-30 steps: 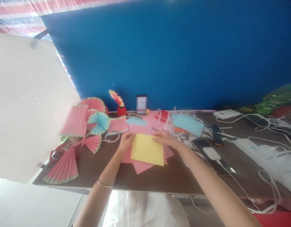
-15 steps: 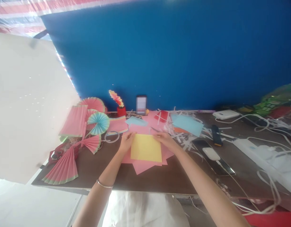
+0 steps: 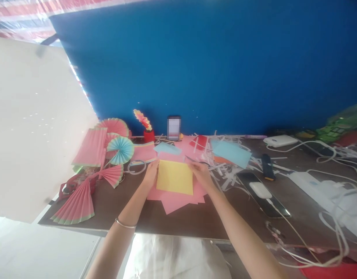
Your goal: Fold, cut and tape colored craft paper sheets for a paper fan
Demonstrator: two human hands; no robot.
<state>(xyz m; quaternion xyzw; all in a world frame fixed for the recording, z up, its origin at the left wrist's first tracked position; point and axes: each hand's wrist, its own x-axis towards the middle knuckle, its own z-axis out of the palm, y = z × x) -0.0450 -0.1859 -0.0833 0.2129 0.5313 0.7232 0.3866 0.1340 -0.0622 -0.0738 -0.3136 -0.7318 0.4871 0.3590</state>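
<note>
A square sheet of yellow paper (image 3: 175,178) is held flat between my two hands, over a loose pile of pink paper (image 3: 174,203). My left hand (image 3: 151,171) grips its upper left edge, fingers closed. At the upper right corner my right hand (image 3: 199,170) pinches the sheet. The fingertips of both hands are partly hidden. Just beyond the sheet, scissors (image 3: 190,158) lie near my right hand, mostly covered. A small light-blue sheet (image 3: 167,148) rests on pink paper behind the yellow one.
Folded pink paper fans (image 3: 76,205) and a blue rosette (image 3: 120,151) lie left, beside a roll of tape (image 3: 137,167). A phone (image 3: 174,128) stands at the back. Rightward are white paper strips (image 3: 229,176), blue sheets (image 3: 232,152), another phone (image 3: 273,205) and a power strip (image 3: 309,190) with cables.
The yellow sheet has moved slightly left and away from me. My left hand has slid down along its left side; my right hand still holds the upper right corner.
</note>
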